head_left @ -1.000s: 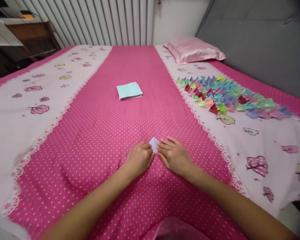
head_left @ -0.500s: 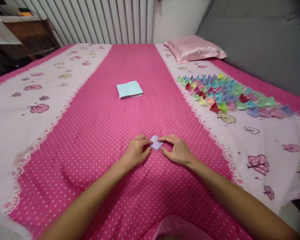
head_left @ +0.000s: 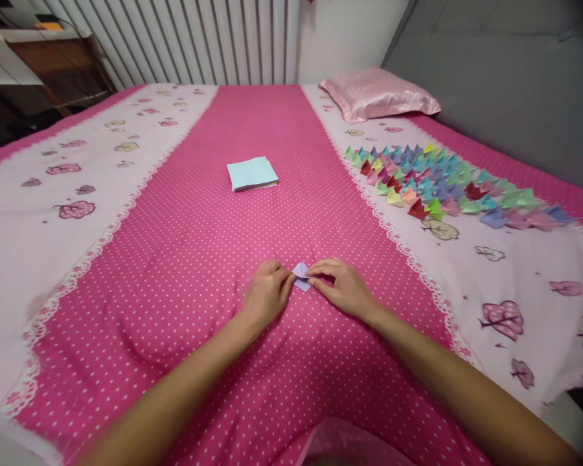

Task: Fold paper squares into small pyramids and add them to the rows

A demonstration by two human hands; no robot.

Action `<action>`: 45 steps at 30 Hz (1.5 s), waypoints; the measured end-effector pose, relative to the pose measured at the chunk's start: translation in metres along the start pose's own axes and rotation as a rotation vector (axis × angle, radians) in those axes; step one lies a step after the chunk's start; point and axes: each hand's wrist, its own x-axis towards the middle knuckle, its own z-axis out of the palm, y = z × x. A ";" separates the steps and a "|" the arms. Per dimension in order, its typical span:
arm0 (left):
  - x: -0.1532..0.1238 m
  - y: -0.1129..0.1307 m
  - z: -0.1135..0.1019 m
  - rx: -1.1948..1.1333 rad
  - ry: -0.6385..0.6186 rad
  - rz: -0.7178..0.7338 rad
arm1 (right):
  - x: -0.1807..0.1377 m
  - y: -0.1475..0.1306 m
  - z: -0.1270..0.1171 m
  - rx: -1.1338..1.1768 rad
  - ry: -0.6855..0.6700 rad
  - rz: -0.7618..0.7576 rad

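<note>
A small folded piece of lavender origami paper (head_left: 301, 283) is between my hands, low over the pink dotted bedspread (head_left: 291, 226). My left hand (head_left: 269, 291) pinches its left corner between thumb and forefinger. At the right corner, my right hand (head_left: 344, 288) grips it with thumb and fingers. The upper layer bends along a crosswise line, and a darker gap shows beneath it. Parts of both side corners are hidden by my fingertips.
Beyond my hands lies a stack of pale blue paper sheets (head_left: 252, 173). Many colourful folded paper pieces (head_left: 434, 180) stand in rows at the right. A pink pillow (head_left: 379, 95) rests behind them, beside a grey headboard (head_left: 505, 84). A white radiator (head_left: 199, 42) lines the back.
The lavender paper, flat before, now has its upper layer lifted and bent across the middle. My thumbs have moved up to its side corners, and both hands pinch it.
</note>
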 end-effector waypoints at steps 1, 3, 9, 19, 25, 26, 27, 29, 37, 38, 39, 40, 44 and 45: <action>0.000 0.001 0.001 0.026 0.019 -0.025 | 0.001 0.000 0.000 0.002 0.004 0.016; 0.001 0.003 0.000 0.088 0.044 -0.071 | 0.004 0.000 0.002 0.000 0.019 0.068; 0.004 0.007 -0.003 0.255 0.050 -0.191 | 0.009 -0.004 0.005 -0.103 0.061 0.229; 0.005 0.004 -0.001 0.126 0.063 -0.255 | 0.007 -0.004 0.010 -0.024 0.113 0.263; 0.005 0.001 0.000 0.084 0.063 -0.249 | 0.006 -0.005 0.010 -0.013 0.142 0.269; 0.005 0.001 0.000 0.082 0.068 -0.248 | 0.007 -0.005 0.011 -0.018 0.142 0.278; 0.005 0.001 0.000 0.076 0.069 -0.245 | 0.007 -0.005 0.011 -0.021 0.143 0.285; 0.005 0.001 0.000 0.054 0.066 -0.236 | 0.007 -0.005 0.011 -0.018 0.144 0.293; 0.004 -0.002 0.000 -0.019 0.041 -0.188 | 0.005 -0.004 0.011 0.028 0.191 0.220; 0.004 -0.002 0.000 -0.023 0.037 -0.191 | 0.005 -0.004 0.011 0.015 0.191 0.214; 0.004 -0.001 0.000 -0.024 0.033 -0.195 | 0.006 -0.004 0.011 -0.004 0.188 0.213; 0.004 0.000 0.000 -0.024 0.033 -0.203 | 0.006 -0.005 0.011 -0.026 0.182 0.217; 0.000 0.007 -0.003 -0.071 0.052 -0.264 | 0.009 -0.006 0.012 -0.109 0.165 0.237; -0.001 0.009 -0.004 -0.089 0.059 -0.282 | 0.009 -0.006 0.012 -0.123 0.166 0.235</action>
